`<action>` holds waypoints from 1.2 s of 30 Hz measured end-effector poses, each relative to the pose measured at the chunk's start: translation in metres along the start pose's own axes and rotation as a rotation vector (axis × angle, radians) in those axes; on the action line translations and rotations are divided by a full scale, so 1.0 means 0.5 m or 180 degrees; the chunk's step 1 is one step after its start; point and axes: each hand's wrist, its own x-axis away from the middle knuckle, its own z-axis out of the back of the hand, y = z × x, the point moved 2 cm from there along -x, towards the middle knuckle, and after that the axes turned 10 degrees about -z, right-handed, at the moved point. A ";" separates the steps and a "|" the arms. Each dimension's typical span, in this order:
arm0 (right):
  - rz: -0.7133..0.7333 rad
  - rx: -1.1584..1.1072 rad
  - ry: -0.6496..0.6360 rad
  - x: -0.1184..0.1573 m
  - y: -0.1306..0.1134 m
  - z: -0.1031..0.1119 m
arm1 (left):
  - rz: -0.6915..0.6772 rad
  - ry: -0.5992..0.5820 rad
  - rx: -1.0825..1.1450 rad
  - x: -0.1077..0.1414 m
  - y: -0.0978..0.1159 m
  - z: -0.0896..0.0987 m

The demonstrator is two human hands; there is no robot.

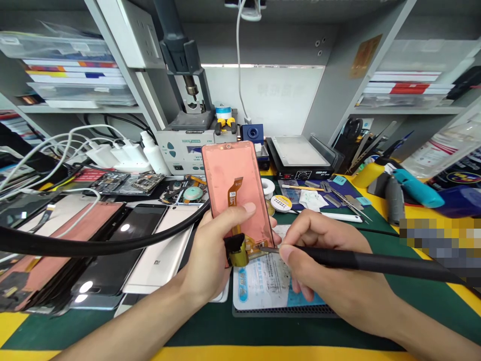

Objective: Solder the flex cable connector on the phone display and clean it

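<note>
My left hand (216, 240) grips a phone screen (240, 165), held tilted upright with its pink back facing me. The thumb lies across that back, beside a brown flex cable (233, 193). At the lower end hang a black and gold-coloured film strip (238, 252) and small circuitry. My right hand (326, 255) pinches a long black-handled tool (345, 258), whose thin metal tip reaches the screen's lower edge by the circuitry. Below both hands lies a printed blue and white mat (263, 288).
On the left are several phones and screens, including a gold-backed phone (161, 250), with a thick black cable (112, 245) crossing above them. Behind stand a grey machine (184, 150) and a heating plate (300, 153). Tweezers (349, 203) and bottles are at the right.
</note>
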 end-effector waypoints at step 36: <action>0.0003 0.0019 -0.0029 -0.001 0.000 0.000 | 0.0006 -0.0027 0.0025 0.000 -0.002 -0.001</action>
